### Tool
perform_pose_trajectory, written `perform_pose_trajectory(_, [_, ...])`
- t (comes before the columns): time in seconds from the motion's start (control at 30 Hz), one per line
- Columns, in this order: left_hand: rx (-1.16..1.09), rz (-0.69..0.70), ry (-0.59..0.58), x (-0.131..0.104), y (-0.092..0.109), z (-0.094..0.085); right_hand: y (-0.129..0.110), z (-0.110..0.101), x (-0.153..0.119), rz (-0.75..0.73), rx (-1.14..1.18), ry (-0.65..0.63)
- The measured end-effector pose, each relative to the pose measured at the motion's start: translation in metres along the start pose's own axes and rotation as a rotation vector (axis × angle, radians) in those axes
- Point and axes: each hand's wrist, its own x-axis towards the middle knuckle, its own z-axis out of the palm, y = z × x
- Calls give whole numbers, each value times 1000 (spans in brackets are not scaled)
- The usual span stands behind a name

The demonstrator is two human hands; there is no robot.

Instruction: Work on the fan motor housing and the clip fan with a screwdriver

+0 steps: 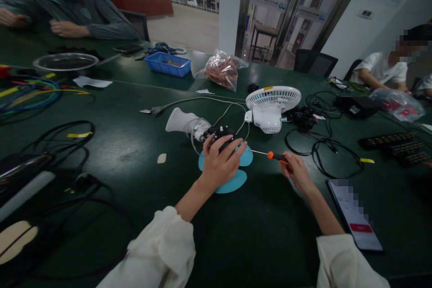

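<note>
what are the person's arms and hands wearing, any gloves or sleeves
No gloves: the left hand and right hand are bare, with no ring or watch in view. Both arms wear loose cream-white sleeves, pushed up so the forearms are uncovered, with soft folds at the cuffs.

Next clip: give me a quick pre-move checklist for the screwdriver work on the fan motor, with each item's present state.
1. Left hand steadies motor: ok.
2. Right hand grips screwdriver: ok.
3. Screwdriver tip seated in a screw: cannot tell, hidden by the fingers.
4. Blue blades lie flat under the motor: ok.
5. Cord clear of the screwdriver: ok.
6. Phone close beside the right forearm: not ok.
</note>
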Motion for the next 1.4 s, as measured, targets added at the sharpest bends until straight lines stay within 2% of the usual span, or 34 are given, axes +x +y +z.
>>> perform_pose_trajectory(0.1, [-2,-4,-3,0,0,0,0,0,0,-2,18,6])
perform_pose_trajectory(0.27, [-1,-4,-2,-1,0,1,-9,1,-3,-39,216,-99])
perform_pose_trajectory(0.37, [0,4,9,-1,0,1,-12,2,-4,-25,267,-111])
perform_pose_trajectory(0.7, [9,7,16,0,0,2,-1,2,0,-6,38,25])
perform_pose_trajectory(0.87, [-2,3,9,0,1,2,-10,2,-4,-38,249,-96])
perform_pose_trajectory(0.93, [-6,2,12,-1,0,2,-12,2,-4,-39,298,-108])
perform_pose_trajectory(1.07, [-2,8,12,-1,0,2,-9,1,-3,-29,254,-70])
perform_pose_trajectory(1.27, [12,6,8,-1,0,2,-2,2,1,-33,43,62])
perform_pose_trajectory(1.4, [4,4,14,-1,0,3,-4,2,0,-50,135,33])
